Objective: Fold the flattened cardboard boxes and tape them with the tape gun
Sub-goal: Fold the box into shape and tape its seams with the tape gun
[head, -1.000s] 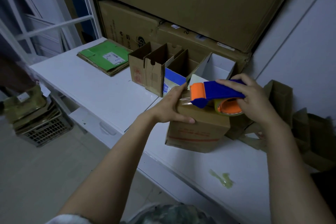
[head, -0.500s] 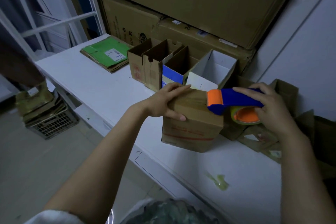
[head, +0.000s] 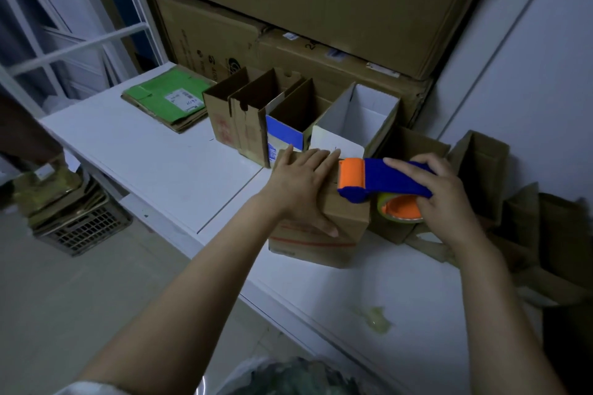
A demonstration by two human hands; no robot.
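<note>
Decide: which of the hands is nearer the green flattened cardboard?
Left. The left hand rests on the brown box, right of the green cardboard; the right hand, gripping the tape gun, is farther right.

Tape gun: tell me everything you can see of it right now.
The tape gun looks plastic: blue body and handle, orange roller in front, orange hub below carrying yellowish tape. The right hand grips the handle, holding it roughly level. Its roller end sits at the top right edge of the brown cardboard box, close to the left hand pressing flat on the box. No blade shows.
</note>
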